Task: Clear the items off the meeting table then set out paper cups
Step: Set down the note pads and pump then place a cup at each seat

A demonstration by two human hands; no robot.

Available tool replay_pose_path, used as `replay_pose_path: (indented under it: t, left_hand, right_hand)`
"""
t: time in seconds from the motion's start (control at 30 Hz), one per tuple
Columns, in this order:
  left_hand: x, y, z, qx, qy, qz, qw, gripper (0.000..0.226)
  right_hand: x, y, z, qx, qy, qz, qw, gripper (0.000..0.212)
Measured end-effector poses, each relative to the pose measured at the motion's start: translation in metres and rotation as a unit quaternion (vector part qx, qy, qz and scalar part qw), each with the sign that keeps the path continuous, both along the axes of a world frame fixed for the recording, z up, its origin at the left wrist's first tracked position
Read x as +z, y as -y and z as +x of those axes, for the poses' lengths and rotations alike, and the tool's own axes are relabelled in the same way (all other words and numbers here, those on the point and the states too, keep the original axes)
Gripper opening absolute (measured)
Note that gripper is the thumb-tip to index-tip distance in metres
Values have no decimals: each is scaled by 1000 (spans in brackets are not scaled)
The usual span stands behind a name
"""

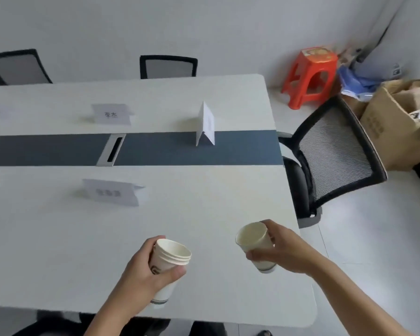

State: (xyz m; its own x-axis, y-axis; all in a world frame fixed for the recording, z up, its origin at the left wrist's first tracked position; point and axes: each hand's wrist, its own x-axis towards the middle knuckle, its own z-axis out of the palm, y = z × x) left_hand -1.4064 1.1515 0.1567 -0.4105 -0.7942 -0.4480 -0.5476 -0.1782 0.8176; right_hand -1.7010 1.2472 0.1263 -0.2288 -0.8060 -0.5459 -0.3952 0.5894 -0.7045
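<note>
My left hand (143, 270) grips a stack of nested white paper cups (170, 257), held tilted above the near edge of the white meeting table (58, 251). My right hand (284, 248) holds a single white paper cup (251, 236) from the side, tilted with its mouth toward me, above the table's near right corner. White folded name cards stand on the table: one near the middle front (113, 192), one beyond the dark centre strip (112, 114), and one at the right end (206, 124).
A dark blue strip with a metal cable slot (112, 150) runs along the table's middle. A black mesh chair (330, 154) stands at the right end, two more (167, 66) at the far side. An orange plastic stool (310, 73) and brown paper bags (395, 122) sit on the floor right.
</note>
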Motion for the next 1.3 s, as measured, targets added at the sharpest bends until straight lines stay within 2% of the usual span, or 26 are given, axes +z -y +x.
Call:
replay_pose_path:
  t: [0.1, 0.23, 0.37, 0.63, 0.9, 1.17, 1.23, 1.3]
  left_hand:
    - [-11, 22, 10, 34, 1, 11, 999, 77]
    - [-18, 65, 16, 48, 0, 14, 999, 83]
    - [-30, 112, 25, 72, -17, 19, 997, 73]
    - [-65, 175, 58, 123, -4, 54, 991, 66]
    - [-94, 209, 60, 147, 9, 94, 985, 72]
    - [-83, 236, 22, 98, -9, 73, 992, 70]
    - [-77, 235, 14, 75, -15, 62, 995, 69]
    - [-69, 230, 5, 46, -20, 51, 997, 68]
  right_hand:
    - [-12, 53, 5, 38, -6, -2, 999, 73]
    - [-27, 127, 25, 15, 5, -32, 999, 68]
    - [-46, 208, 53, 1, -2, -64, 998, 66]
    - [-106, 338, 109, 28, -62, -96, 993, 68]
    - [-145, 358, 114, 60, -129, -56, 988, 66]
    - [-139, 347, 100, 90, -117, -53, 988, 79]
    - [-129, 333, 91, 67, -121, -68, 988, 69]
    - [-113, 313, 80, 30, -116, -81, 989, 48]
